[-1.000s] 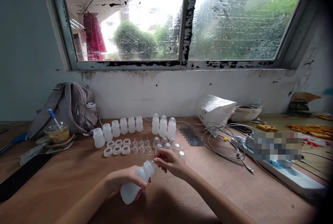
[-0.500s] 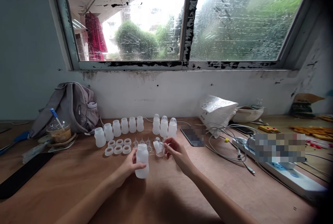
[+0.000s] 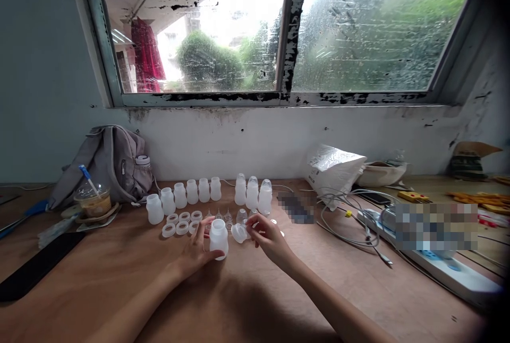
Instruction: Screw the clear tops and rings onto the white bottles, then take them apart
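Note:
My left hand (image 3: 196,250) is curled around a frosted white baby bottle (image 3: 219,238), open neck up, its base at the tabletop. Thumb and fingertips of my right hand (image 3: 268,234) pinch a clear, dome-like bottle cap (image 3: 239,233), tilted just right of the bottle. Another clear cap (image 3: 241,215) stands behind it. Several clear nipples (image 3: 228,216) stand behind the bottle, partly hidden by my left hand. To the left lie several white collar rings (image 3: 182,227) in two rows. Small white pieces (image 3: 274,222) show beside my right hand, partly covered.
Several open bottles (image 3: 180,195) line the back left; three capped bottles (image 3: 252,193) stand at centre back. A phone (image 3: 297,208), cables (image 3: 346,226) and a power strip (image 3: 450,267) lie right. A drink cup (image 3: 93,202) and backpack (image 3: 115,162) are left.
The bottle has moved slightly away from me and stands straighter, with my left fingers spread further around it. The cap in my right hand has turned and dropped a little.

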### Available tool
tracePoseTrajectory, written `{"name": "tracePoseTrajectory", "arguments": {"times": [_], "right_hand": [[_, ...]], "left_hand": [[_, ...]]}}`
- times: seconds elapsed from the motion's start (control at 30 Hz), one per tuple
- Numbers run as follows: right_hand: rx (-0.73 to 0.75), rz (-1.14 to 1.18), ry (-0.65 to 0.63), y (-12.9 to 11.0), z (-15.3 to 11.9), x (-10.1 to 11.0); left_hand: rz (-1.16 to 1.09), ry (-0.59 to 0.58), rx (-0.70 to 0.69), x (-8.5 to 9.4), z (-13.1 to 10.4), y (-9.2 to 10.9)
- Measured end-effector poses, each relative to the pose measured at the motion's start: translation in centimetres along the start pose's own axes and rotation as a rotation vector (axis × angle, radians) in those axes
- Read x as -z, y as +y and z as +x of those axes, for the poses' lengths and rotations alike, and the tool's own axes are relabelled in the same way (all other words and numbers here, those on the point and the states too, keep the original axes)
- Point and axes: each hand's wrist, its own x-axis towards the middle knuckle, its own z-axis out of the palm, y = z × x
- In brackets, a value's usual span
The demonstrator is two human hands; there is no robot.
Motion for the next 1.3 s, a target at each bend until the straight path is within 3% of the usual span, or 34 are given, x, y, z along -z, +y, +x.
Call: {"name": "tracePoseTrajectory", "arguments": {"times": [0.17, 0.27, 0.4, 0.5, 0.63, 0.77, 0.9, 1.07, 1.3], "right_hand": [[-0.003, -0.021, 0.004, -0.3, -0.1, 0.0], [-0.001, -0.032, 0.01, -0.4, -0.1, 0.0], [0.031, -0.07, -0.001, -0.5, -0.1, -0.1], [0.087, -0.158, -0.048, -0.4, -0.3, -0.3], [0.148, -0.343, -0.15, 0.3, -0.9, -0.8], [0.122, -0.526, -0.247, 0.9, -1.6, -1.6], [0.141, -0.62, -0.27, 1.0, -2.1, -2.3], [0.135, -0.724, -0.257, 1.5, -2.5, -2.7], [0.115, -0.77, -0.259, 1.9, -2.8, -3.0]], "left_hand": [[0.269, 0.012, -0.225, 1.0, -0.1, 0.8], [0.398, -0.007, -0.271, 1.9, 0.0, 1.1], [0.505, 0.056, -0.351, 3.5, 0.9, 1.5], [0.578, 0.13, -0.421, 4.9, 3.2, 2.4], [0.716, 0.154, -0.506, 5.7, 9.0, 3.5], [0.879, 0.088, -0.464, 3.8, 15.4, 2.4], [0.982, -0.002, -0.412, 0.8, 18.8, -0.4], [1.026, 0.001, -0.349, -1.4, 19.7, -3.6], [1.046, 0.052, -0.267, -1.9, 19.7, -5.4]]}}
